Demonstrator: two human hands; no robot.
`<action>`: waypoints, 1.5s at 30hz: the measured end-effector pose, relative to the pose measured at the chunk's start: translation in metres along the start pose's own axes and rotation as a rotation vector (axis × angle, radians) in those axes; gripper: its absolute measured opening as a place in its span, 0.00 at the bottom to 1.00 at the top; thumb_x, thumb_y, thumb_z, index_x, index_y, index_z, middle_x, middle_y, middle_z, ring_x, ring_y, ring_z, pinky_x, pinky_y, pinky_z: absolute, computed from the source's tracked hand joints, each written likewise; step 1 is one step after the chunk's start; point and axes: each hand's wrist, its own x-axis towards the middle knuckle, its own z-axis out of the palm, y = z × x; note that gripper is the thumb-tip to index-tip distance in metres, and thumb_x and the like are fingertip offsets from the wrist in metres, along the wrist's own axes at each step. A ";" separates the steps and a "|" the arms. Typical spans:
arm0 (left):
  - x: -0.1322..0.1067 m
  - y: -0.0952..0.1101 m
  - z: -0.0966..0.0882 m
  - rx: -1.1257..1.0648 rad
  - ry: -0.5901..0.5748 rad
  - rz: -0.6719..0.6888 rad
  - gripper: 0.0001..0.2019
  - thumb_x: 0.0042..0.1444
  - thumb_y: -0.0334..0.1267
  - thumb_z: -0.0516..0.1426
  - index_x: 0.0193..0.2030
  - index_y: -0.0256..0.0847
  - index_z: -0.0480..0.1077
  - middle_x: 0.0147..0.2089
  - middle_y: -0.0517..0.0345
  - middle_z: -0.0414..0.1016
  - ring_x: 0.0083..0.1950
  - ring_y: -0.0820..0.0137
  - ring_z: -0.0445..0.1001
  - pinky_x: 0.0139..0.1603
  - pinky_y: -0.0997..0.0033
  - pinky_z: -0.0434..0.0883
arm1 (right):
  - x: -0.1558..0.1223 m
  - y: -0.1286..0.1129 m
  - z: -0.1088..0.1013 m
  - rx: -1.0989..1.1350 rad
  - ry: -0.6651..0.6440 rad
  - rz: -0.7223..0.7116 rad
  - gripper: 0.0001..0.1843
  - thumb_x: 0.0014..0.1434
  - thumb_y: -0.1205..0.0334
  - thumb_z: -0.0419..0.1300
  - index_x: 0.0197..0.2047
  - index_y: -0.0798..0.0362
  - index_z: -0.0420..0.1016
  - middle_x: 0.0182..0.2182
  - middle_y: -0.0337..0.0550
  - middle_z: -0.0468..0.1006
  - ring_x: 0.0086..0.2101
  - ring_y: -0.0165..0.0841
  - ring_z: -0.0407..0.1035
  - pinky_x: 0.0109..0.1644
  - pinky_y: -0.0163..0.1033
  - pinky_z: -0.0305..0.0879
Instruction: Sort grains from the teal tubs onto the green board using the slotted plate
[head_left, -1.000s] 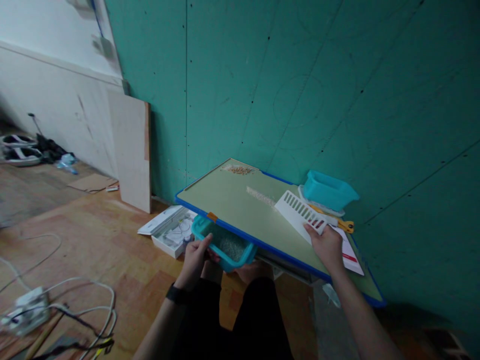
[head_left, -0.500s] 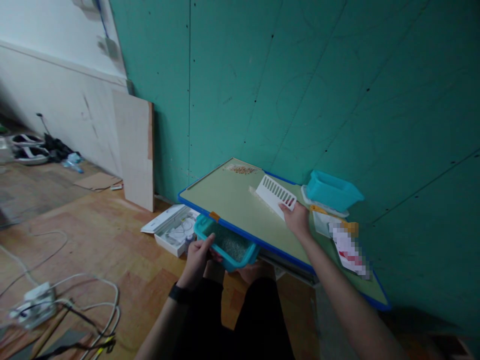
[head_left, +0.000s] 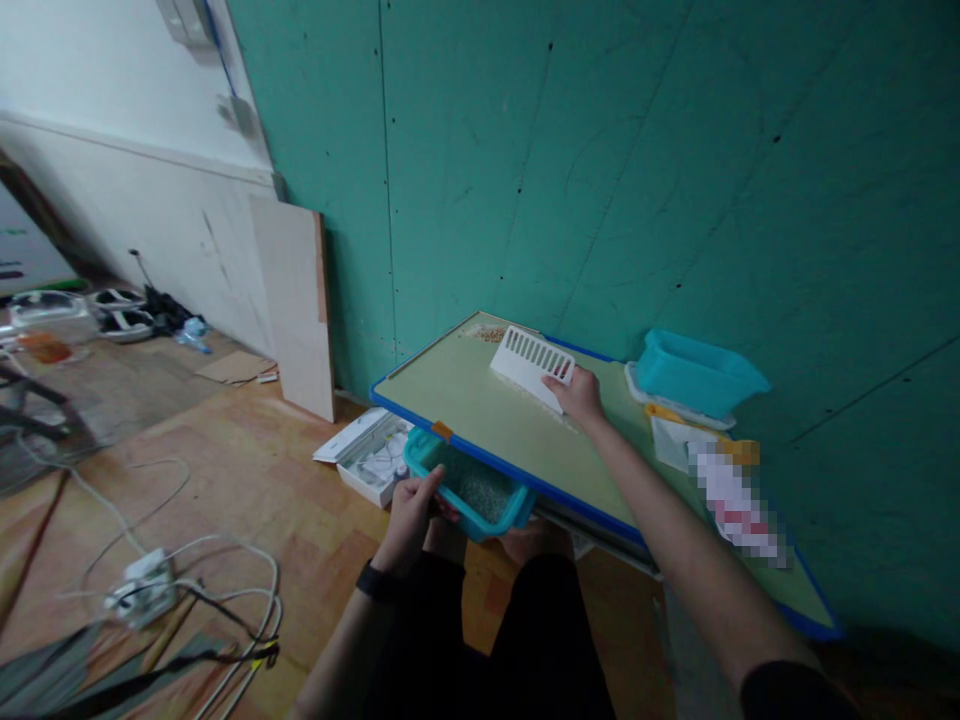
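My left hand (head_left: 411,515) grips the near end of a teal plastic bin (head_left: 469,486) holding pale grains, held just below the front edge of a low green table (head_left: 457,400) with a blue rim. My right hand (head_left: 579,393) is stretched across the table, holding a white slotted plastic scoop (head_left: 529,362) flat on the surface. The scoop lies near a small pile of brown grains (head_left: 491,333) at the table's far left corner. A faint streak of pale grains runs beside my right hand.
A second teal bin (head_left: 696,372) stands on a white lid at the table's back right, with papers (head_left: 731,495) and a yellow tool in front of it. An open white box (head_left: 367,455) lies on the wooden floor. Cables and a power strip (head_left: 142,590) lie left. A board (head_left: 296,300) leans on the wall.
My right hand has slid the white scoop from the table's right front across to the far left, close to the brown grains. My left hand has kept the teal bin at the table edge.
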 end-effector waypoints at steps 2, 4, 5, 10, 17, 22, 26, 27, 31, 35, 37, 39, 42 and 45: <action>0.000 -0.001 0.000 0.002 -0.004 -0.004 0.27 0.48 0.59 0.65 0.12 0.39 0.70 0.14 0.53 0.73 0.15 0.69 0.73 0.18 0.73 0.69 | 0.005 0.005 0.002 0.076 -0.016 0.009 0.10 0.49 0.58 0.68 0.31 0.57 0.79 0.31 0.53 0.84 0.34 0.42 0.78 0.40 0.41 0.70; 0.001 -0.003 0.000 -0.008 0.013 -0.012 0.27 0.47 0.59 0.65 0.11 0.40 0.69 0.13 0.54 0.72 0.14 0.69 0.72 0.17 0.72 0.69 | 0.007 0.009 0.004 0.167 -0.047 0.010 0.09 0.49 0.59 0.68 0.31 0.56 0.78 0.30 0.49 0.84 0.32 0.39 0.77 0.39 0.40 0.70; 0.001 -0.003 0.000 -0.013 0.028 -0.015 0.27 0.46 0.59 0.65 0.11 0.40 0.69 0.13 0.55 0.72 0.14 0.69 0.71 0.17 0.72 0.69 | 0.008 0.011 0.004 0.210 -0.064 0.006 0.09 0.48 0.60 0.68 0.31 0.56 0.79 0.30 0.48 0.84 0.32 0.39 0.77 0.40 0.40 0.70; 0.003 -0.006 0.000 -0.026 0.055 -0.016 0.26 0.47 0.57 0.65 0.12 0.41 0.67 0.13 0.57 0.71 0.14 0.70 0.70 0.18 0.71 0.70 | 0.005 0.015 0.006 0.327 -0.108 0.012 0.10 0.47 0.61 0.69 0.33 0.57 0.80 0.33 0.48 0.85 0.35 0.40 0.78 0.41 0.41 0.72; 0.000 0.000 0.002 -0.006 0.033 -0.036 0.25 0.48 0.56 0.65 0.13 0.40 0.69 0.14 0.57 0.72 0.15 0.70 0.70 0.19 0.71 0.70 | -0.008 0.007 0.002 0.416 -0.168 0.005 0.11 0.46 0.60 0.69 0.33 0.57 0.80 0.32 0.46 0.85 0.34 0.39 0.78 0.40 0.40 0.71; 0.000 0.000 0.003 0.056 0.036 -0.038 0.25 0.49 0.58 0.64 0.13 0.42 0.68 0.14 0.58 0.71 0.15 0.69 0.71 0.19 0.70 0.70 | -0.005 0.002 -0.011 0.458 -0.090 0.036 0.12 0.46 0.59 0.69 0.32 0.58 0.80 0.31 0.48 0.84 0.32 0.40 0.77 0.39 0.41 0.70; -0.001 -0.002 0.002 0.048 0.048 -0.032 0.26 0.48 0.58 0.64 0.12 0.42 0.67 0.13 0.58 0.70 0.15 0.69 0.71 0.19 0.70 0.70 | -0.006 0.012 -0.038 0.419 0.045 0.075 0.13 0.47 0.58 0.69 0.32 0.59 0.80 0.31 0.49 0.84 0.33 0.42 0.77 0.39 0.42 0.70; -0.002 -0.002 0.002 0.037 0.047 -0.027 0.26 0.48 0.58 0.65 0.12 0.42 0.68 0.13 0.58 0.70 0.15 0.69 0.71 0.19 0.70 0.70 | -0.011 0.016 -0.047 0.386 0.073 0.084 0.13 0.47 0.57 0.68 0.33 0.59 0.81 0.31 0.50 0.84 0.33 0.42 0.78 0.39 0.43 0.70; -0.007 -0.001 0.003 0.011 0.020 -0.016 0.24 0.49 0.56 0.65 0.13 0.41 0.70 0.14 0.57 0.72 0.16 0.69 0.72 0.20 0.71 0.71 | -0.048 0.032 -0.083 0.177 0.107 0.068 0.15 0.50 0.53 0.67 0.35 0.57 0.82 0.34 0.52 0.85 0.36 0.45 0.78 0.41 0.43 0.70; -0.007 0.001 0.007 0.019 0.025 0.000 0.25 0.50 0.54 0.65 0.12 0.40 0.69 0.13 0.57 0.72 0.16 0.70 0.72 0.19 0.73 0.69 | -0.091 0.035 -0.106 -0.048 0.131 0.065 0.16 0.55 0.50 0.63 0.37 0.55 0.82 0.33 0.52 0.85 0.37 0.45 0.78 0.40 0.42 0.69; -0.006 0.001 0.010 0.021 0.024 0.005 0.24 0.50 0.54 0.65 0.13 0.40 0.70 0.13 0.57 0.72 0.16 0.70 0.72 0.19 0.73 0.69 | -0.106 0.032 -0.110 -0.132 0.124 0.080 0.17 0.57 0.50 0.61 0.37 0.55 0.82 0.33 0.53 0.84 0.37 0.45 0.79 0.38 0.41 0.68; -0.005 0.001 0.011 0.005 0.009 0.001 0.25 0.49 0.55 0.65 0.13 0.40 0.70 0.13 0.57 0.72 0.15 0.69 0.72 0.19 0.72 0.69 | -0.115 0.028 -0.109 -0.196 0.098 0.091 0.18 0.59 0.49 0.59 0.37 0.55 0.82 0.32 0.54 0.84 0.35 0.45 0.79 0.36 0.41 0.67; -0.004 0.000 0.013 -0.010 -0.023 -0.006 0.25 0.48 0.57 0.66 0.12 0.40 0.70 0.13 0.56 0.72 0.15 0.69 0.72 0.18 0.72 0.69 | -0.123 0.023 -0.101 -0.256 0.084 0.069 0.20 0.61 0.47 0.58 0.36 0.55 0.82 0.31 0.56 0.84 0.34 0.45 0.79 0.33 0.39 0.64; -0.004 -0.002 0.012 0.007 -0.048 -0.004 0.26 0.48 0.58 0.65 0.13 0.39 0.71 0.13 0.54 0.73 0.15 0.69 0.72 0.18 0.72 0.69 | -0.131 0.016 -0.089 -0.293 0.111 -0.033 0.21 0.63 0.46 0.56 0.35 0.54 0.81 0.30 0.54 0.84 0.31 0.43 0.79 0.32 0.38 0.63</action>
